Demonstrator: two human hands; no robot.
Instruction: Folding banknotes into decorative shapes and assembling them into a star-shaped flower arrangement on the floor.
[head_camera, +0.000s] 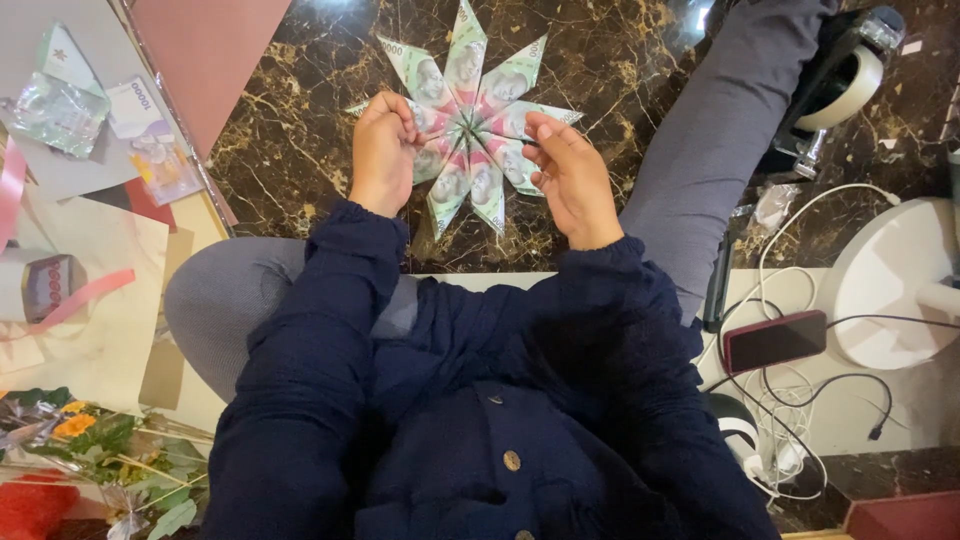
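Both hands worked one star (468, 125) of folded banknotes lying on the dark marble floor (300, 150). I saw my left hand (382, 150) pinching its left points, fingers curled tight; my right hand (570, 175) gripped the right points between thumb and fingers. Farther right stood a tape dispenser (845, 80).

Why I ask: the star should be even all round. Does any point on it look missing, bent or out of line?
The folded banknote star looks uneven: its points fan out above and below, but the left hand and right hand cover its sides, so gaps there cannot be judged.
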